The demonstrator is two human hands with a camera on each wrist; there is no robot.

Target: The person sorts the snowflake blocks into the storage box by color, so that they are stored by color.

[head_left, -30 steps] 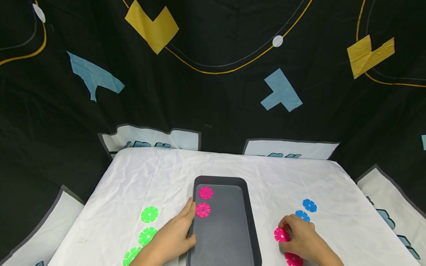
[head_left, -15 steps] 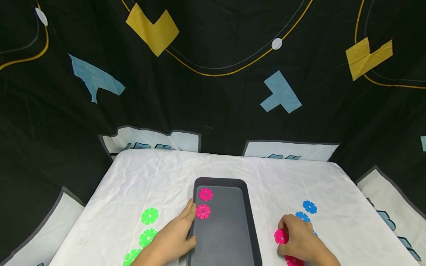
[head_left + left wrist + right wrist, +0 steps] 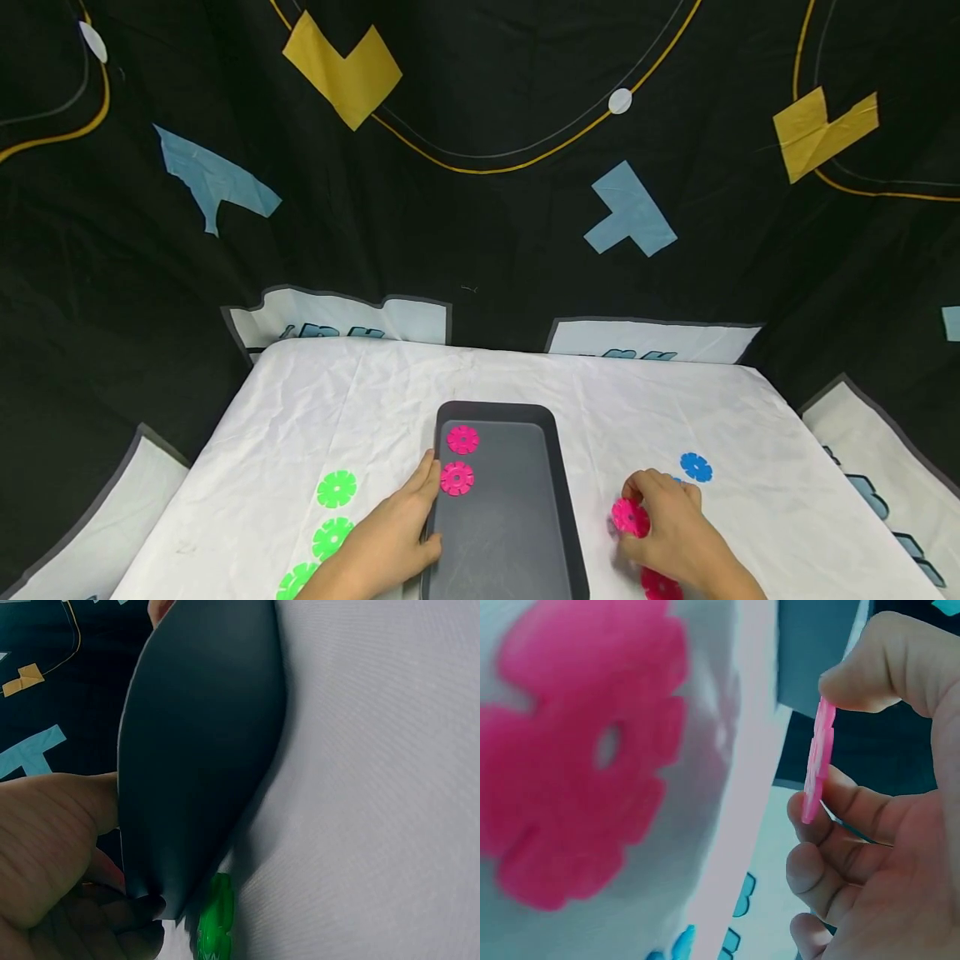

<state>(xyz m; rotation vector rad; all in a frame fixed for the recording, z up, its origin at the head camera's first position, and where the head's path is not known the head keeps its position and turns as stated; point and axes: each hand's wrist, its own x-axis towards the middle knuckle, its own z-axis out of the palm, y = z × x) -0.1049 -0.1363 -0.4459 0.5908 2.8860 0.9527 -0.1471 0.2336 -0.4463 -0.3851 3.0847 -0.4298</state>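
Between thumb and fingertips my right hand (image 3: pixel 671 529) pinches a pink notched plastic disc (image 3: pixel 628 517), turned edge-on in the right wrist view (image 3: pixel 820 761). Just below that hand another pink disc (image 3: pixel 662 585) lies on the cloth, partly covered. A dark grey rectangular tray (image 3: pixel 506 525) stands mid-table. Two pink discs rest in its upper left: a far one (image 3: pixel 462 440) and a nearer one (image 3: pixel 457 479). My left hand (image 3: pixel 393 533) touches the tray's left rim, its fingers fairly straight. The left wrist view shows the tray's outer wall (image 3: pixel 202 735) close up.
Several green discs (image 3: pixel 336 489) lie in a column left of the tray, the nearest partly behind my left forearm. Blue discs (image 3: pixel 696 467) lie beyond my right hand, partly hidden by it. White cloth (image 3: pixel 510 371) covers the table; a black curtain (image 3: pixel 465 233) hangs behind.
My right hand has raised the pink disc slightly off the cloth and shifted it a little toward the tray. My left hand and the tray have stayed in place.
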